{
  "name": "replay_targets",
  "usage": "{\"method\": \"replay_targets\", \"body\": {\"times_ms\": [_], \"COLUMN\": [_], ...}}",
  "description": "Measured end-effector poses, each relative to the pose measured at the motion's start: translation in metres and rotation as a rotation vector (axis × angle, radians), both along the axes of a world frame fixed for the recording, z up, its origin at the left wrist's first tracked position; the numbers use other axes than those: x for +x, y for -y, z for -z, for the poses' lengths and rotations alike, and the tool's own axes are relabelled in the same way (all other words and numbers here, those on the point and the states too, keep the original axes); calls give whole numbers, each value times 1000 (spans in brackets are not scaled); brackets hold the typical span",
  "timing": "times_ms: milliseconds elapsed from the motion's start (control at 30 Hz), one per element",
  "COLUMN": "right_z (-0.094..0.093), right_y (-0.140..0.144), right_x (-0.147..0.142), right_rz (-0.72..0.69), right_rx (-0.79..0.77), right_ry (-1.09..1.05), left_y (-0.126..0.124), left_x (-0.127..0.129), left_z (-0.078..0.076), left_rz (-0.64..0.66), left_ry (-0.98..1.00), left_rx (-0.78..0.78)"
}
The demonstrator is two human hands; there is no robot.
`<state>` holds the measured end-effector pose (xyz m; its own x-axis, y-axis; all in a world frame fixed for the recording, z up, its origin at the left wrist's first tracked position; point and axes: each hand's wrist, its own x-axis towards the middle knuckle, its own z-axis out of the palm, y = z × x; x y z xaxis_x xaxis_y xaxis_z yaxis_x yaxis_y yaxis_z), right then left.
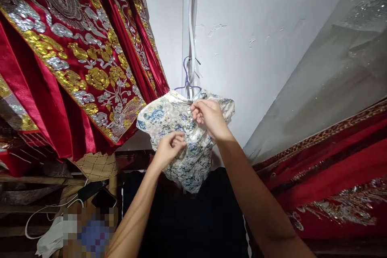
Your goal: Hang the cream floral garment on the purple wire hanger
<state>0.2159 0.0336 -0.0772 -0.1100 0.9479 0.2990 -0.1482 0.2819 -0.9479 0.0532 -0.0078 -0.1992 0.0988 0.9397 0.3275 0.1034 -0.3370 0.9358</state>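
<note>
A short-sleeved blouse (196, 165) with blue and grey flowers on cream cloth hangs in front of me on a purple hanger (187, 82). My right hand (209, 117) is closed in a pinch at the blouse's front, just below the neckline, and covers part of it. Lower and to the left, my left hand (171, 148) is over the middle of the blouse with its fingers curled and the thumb near the index finger. Whatever the left fingertips hold, if anything, is too small to make out.
A white pole (188, 16) runs up the wall above the hanger. Red garments with gold and silver sequins (96, 76) hang at left; red cloth (341, 185) and clear plastic sheeting (320, 68) are at right. A phone (104, 199) and white cable (30, 219) lie lower left.
</note>
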Motion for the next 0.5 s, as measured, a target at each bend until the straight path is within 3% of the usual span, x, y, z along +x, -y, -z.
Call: {"method": "replay_targets", "body": {"times_ms": [67,133,233,300,367,433,500], "right_z": [3,3,9,24,50,81,112], "right_y": [8,11,1,-10,-19,-19,-8], "right_x": [-4,-6,-10,-10,-9,-6,-2], "right_rz": [-13,-23,10,109,190,193,166], "right_rx": [39,87,140,112,46,-18,-58], "right_ry": [49,75,89,147,222,261,260], "left_y": [-10,-20,-34,-38,-40,-41,-44], "left_x": [-4,-2,6,8,-1,-23,-53], "left_z": [-41,-78,-113,-122,-124,-118,-101], "left_rz": [-63,-128,-176,-216,-325,-497,-608], "left_ry": [25,-75,-330,-407,-331,-94,286], "left_rx": [247,448,641,718,749,733,629]}}
